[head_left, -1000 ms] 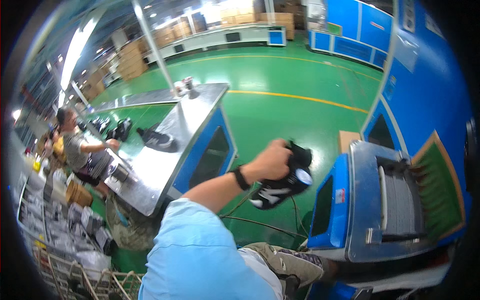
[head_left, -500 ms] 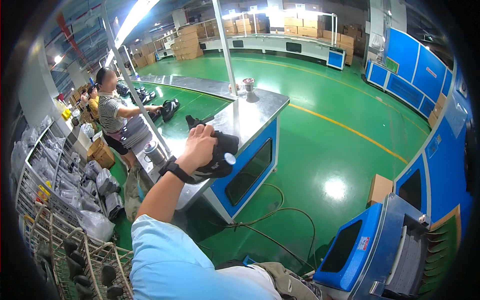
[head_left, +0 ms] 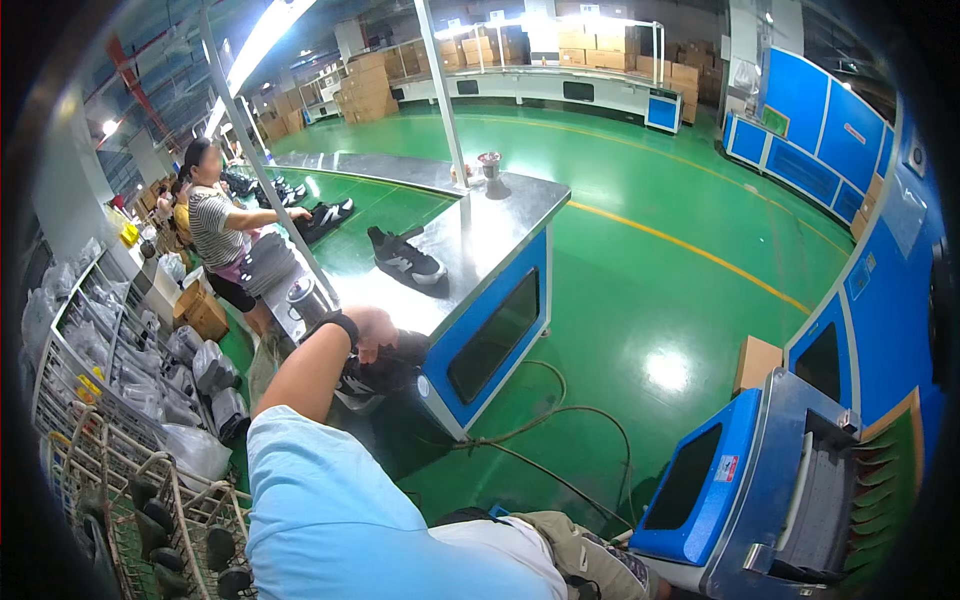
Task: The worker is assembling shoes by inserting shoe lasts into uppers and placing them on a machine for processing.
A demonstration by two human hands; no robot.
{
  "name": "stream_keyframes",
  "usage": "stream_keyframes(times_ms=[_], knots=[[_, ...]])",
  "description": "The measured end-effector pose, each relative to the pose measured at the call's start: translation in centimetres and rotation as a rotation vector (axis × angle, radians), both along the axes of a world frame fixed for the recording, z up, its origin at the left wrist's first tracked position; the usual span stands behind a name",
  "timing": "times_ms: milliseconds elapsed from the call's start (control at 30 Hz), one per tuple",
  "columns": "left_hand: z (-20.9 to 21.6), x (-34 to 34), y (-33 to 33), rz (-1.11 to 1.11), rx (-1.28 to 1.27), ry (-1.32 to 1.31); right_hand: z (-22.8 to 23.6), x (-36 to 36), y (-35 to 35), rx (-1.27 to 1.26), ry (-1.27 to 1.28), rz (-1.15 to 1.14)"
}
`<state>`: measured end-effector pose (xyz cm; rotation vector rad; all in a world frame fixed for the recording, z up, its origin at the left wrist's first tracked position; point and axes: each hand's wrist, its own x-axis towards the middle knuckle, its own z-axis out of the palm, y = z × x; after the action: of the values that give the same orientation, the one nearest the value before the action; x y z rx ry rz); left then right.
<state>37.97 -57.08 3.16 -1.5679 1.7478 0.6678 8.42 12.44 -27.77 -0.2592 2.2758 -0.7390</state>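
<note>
Fingers [head_left: 368, 352] of left hand [head_left: 370, 326] hold black-and-white sports shoe [head_left: 383, 376]; better to keep it level near shiny metal tabletop [head_left: 505, 222].

Left arm [head_left: 315, 465] out to the left, elbow [head_left: 275, 412] bent. Upper arm in light-blue short sleeve [head_left: 345, 500], forearm [head_left: 315, 375] bare, angled up and right. Black band [head_left: 348, 324] on wrist, wrist flexed so the hand turns right. Left hand [head_left: 371, 330] at the near end of the metal-topped worktable [head_left: 500, 225], by its near corner. Fingers [head_left: 371, 351] curled downward, gripping. Thumb position unclear.
</note>
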Motion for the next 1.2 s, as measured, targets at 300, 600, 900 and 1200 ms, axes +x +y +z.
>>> stream_keyframes(times_ms=[300, 600, 900, 1200], knots=[[0.2, -1.5, 4.5, -0.08, -0.212, -0.043, 2.0, -0.4, 0.9, -0.052, 0.049, -0.131], [-5.7, 5.9, 3.1, -0.125, -0.521, -0.008, 1.7, -0.7, 1.2, 0.01, 0.091, -0.055], [-7.1, 6.2, 6.1, -0.016, -0.802, 0.306, 4.8, -1.5, -2.2, -0.01, 0.046, -0.01], [-10.6, 2.9, 2.3, 0.043, -1.079, 0.725, 2.1, 2.4, 2.2, 0.035, -0.309, -0.181]])
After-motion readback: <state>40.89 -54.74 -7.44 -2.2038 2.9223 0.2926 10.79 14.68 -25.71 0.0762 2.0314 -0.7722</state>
